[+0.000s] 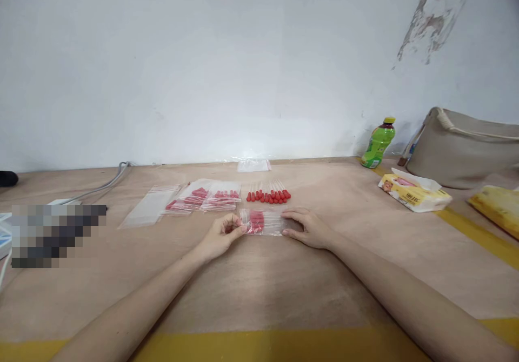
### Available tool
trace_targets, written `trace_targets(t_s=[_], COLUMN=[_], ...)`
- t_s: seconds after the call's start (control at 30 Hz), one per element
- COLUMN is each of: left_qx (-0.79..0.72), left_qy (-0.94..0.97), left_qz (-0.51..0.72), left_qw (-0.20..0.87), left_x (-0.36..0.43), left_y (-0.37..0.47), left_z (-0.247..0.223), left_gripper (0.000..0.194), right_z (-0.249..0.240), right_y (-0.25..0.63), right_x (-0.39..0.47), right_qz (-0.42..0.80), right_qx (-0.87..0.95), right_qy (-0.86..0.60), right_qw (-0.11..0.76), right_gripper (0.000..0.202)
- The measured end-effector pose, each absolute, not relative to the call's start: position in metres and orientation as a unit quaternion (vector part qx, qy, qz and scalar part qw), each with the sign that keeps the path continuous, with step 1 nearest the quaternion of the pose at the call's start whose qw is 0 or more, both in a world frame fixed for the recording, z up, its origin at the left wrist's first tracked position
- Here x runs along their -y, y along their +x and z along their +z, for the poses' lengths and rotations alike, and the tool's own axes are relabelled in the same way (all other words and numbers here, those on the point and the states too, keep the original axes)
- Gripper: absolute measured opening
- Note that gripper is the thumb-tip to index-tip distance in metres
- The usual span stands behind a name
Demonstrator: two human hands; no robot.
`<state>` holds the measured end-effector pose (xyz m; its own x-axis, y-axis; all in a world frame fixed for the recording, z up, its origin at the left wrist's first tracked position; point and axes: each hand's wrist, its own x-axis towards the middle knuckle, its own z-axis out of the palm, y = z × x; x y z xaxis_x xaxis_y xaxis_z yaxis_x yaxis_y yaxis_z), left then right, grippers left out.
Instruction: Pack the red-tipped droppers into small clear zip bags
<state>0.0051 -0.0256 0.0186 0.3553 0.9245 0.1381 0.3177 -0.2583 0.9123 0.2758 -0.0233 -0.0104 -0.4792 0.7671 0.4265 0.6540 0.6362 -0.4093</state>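
A clear plastic bag (271, 223) with red-tipped sticks inside lies on the table between my hands, its red tips toward the left. My left hand (223, 234) pinches the bag's left end between thumb and fingers. At the bag's right end my right hand (308, 229) rests with fingers apart, its fingertips touching the plastic. Just behind the bag, a row of loose red-tipped sticks (268, 195) lies with the tips toward me. Filled clear bags (205, 196) overlap to the left, beside flat bags (150, 206) without red tips.
A small clear bag (253, 165) lies by the wall. On the right are a green bottle (378, 142), a tissue pack (416, 190), another yellow pack (497, 204) and a grey-beige bag (462, 148). A cable (101, 186) and a blurred object (57, 236) are at left.
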Motion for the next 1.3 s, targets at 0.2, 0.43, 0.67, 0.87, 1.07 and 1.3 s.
trace_targets(t_s=[0.2, 0.43, 0.67, 0.87, 1.07, 1.3], left_qx=[-0.398, -0.410, -0.453, -0.410, -0.365, -0.306], left_qy=[0.733, 0.741, 0.717, 0.841, 0.881, 0.908], left_qz=[0.345, 0.331, 0.405, 0.318, 0.231, 0.183], left_qw=[0.430, 0.417, 0.340, 0.155, 0.192, 0.220], left_x=[0.023, 0.024, 0.024, 0.027, 0.034, 0.038], left_y=[0.002, -0.002, -0.003, -0.006, -0.002, 0.000], left_z=[0.011, 0.014, 0.008, 0.014, 0.018, 0.017], left_gripper=[0.029, 0.027, 0.029, 0.033, 0.038, 0.041], right_z=[-0.012, -0.012, -0.010, -0.013, -0.008, 0.000], right_y=[0.276, 0.275, 0.275, 0.275, 0.278, 0.269], right_x=[0.024, 0.024, 0.026, 0.025, 0.026, 0.039], right_qz=[0.073, 0.047, 0.049, 0.064, 0.083, 0.048], right_qx=[0.855, 0.849, 0.853, 0.877, 0.869, 0.869], right_qy=[-0.407, -0.399, -0.389, -0.373, -0.384, -0.368], right_qw=[0.314, 0.342, 0.345, 0.295, 0.301, 0.329], right_gripper=[0.038, 0.024, 0.029, 0.038, 0.031, 0.028])
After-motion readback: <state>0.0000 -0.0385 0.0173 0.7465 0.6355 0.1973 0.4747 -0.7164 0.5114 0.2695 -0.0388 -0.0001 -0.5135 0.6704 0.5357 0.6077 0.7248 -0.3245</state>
